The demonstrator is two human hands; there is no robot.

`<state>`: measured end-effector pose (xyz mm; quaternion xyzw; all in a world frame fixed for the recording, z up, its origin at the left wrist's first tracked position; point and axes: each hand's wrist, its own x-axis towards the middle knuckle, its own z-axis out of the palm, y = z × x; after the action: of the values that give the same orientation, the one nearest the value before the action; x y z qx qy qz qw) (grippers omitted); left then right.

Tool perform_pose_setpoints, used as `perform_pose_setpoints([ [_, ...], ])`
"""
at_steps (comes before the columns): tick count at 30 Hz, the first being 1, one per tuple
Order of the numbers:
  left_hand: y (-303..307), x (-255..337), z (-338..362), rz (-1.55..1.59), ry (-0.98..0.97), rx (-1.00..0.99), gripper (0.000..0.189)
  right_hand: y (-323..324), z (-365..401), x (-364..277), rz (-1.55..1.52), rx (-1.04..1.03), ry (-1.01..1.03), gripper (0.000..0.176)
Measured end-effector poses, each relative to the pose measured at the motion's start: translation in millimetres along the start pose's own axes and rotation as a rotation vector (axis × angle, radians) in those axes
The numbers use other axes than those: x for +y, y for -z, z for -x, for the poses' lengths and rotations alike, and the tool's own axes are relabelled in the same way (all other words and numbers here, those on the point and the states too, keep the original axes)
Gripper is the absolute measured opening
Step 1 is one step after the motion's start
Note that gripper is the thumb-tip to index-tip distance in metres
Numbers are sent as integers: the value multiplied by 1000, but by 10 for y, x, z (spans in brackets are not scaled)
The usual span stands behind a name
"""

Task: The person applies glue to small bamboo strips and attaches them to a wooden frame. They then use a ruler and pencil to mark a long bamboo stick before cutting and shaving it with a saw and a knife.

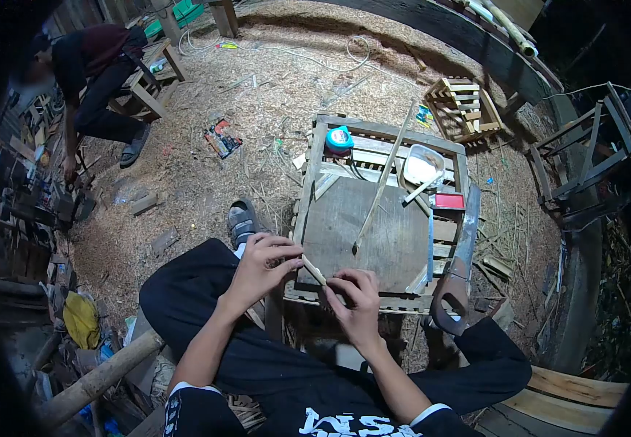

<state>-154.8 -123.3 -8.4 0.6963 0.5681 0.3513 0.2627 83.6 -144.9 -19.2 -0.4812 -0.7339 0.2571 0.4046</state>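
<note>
Work seems midway: left hand (261, 264) and right hand (355, 295) both clamp the short stick (314, 270) (long strip (383, 182) lies untouched)

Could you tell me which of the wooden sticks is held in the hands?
The short stick, pinched between left hand and right hand; the long stick lies untouched on the crate.

Head camera looks steeply down, close over lap.
</note>
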Motion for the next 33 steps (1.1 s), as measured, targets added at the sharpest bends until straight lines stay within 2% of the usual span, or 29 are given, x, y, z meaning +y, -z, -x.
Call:
perform_pose_setpoints([
  [21,11,3,-22,-8,20,-41,22,30,-22,-47,45,-22,10,24],
  [29,-22,28,-8,-44,22,11,30,24,-9,-33,15,-10,1,25],
  [33,6,83,-39,-65,66,-28,32,40,2,-37,-8,-16,-2,26],
])
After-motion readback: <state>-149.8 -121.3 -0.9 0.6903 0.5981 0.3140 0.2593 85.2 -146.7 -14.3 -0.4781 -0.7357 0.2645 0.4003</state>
